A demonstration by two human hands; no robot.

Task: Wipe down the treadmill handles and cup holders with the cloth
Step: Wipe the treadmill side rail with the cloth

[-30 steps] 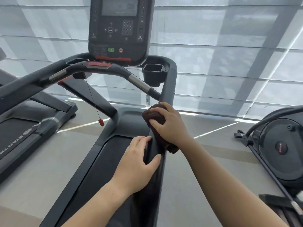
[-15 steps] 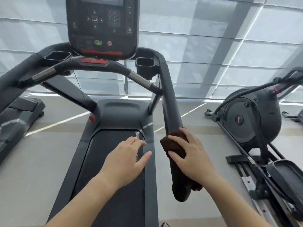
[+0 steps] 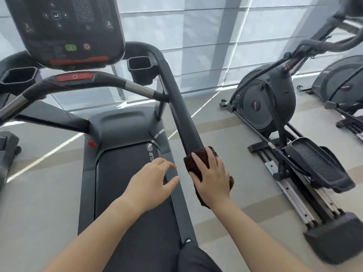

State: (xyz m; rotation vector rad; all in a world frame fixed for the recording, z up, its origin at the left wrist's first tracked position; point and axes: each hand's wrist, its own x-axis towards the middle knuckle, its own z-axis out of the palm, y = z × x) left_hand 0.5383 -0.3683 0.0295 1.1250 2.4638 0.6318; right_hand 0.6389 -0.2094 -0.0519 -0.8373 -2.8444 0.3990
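The treadmill's black right handle (image 3: 179, 112) slopes from the console down toward me. My right hand (image 3: 213, 176) wraps a dark brown cloth (image 3: 193, 160) around the handle's near end, which is hidden under cloth and hand. My left hand (image 3: 152, 180) hovers open over the belt's right edge, left of the handle, holding nothing. The right cup holder (image 3: 139, 64) sits beside the console, where the handle starts. The left cup holder (image 3: 18, 77) is at the far left. A curved front bar (image 3: 110, 82) with a red stop strip runs between them.
The console (image 3: 66, 30) hangs overhead at upper left. The treadmill belt (image 3: 127, 193) lies below my arms. An elliptical machine (image 3: 275, 107) stands close on the right, its pedal and rail reaching toward me. Another one (image 3: 341, 83) is at far right. Window blinds fill the background.
My right hand has slid the cloth down the right handle from near the crossbar to its near end. My left hand let go of the handle and now hovers free.
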